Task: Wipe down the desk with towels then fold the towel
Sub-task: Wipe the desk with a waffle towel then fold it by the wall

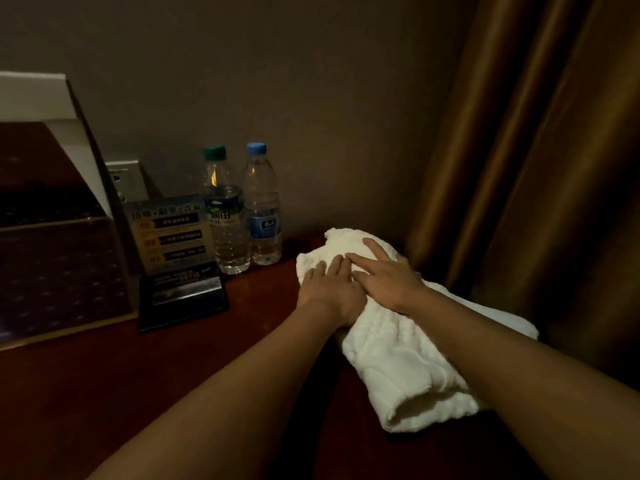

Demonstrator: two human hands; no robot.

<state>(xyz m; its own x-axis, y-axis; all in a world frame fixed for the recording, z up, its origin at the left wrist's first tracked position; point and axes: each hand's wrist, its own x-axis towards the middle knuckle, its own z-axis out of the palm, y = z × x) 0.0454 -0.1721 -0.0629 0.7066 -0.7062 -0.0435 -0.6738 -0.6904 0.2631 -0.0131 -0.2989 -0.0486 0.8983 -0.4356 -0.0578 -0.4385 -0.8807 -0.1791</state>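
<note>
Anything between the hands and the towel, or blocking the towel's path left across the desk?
Nothing between them: left hand and right hand lie flat on the towel. Leftward, two bottles and a sign stand on the desk.

I see the towel [398, 344] lying on the table [173, 375] at right; my left hand [329, 292] and right hand [388, 277] rest side by side on its far end; behind and left, against the wall, the left bottle [225, 220] and right bottle [262, 209] stand together; the sign stand [173, 247] sits just left of them; the curtain [536, 168] hangs right of the towel.
</note>
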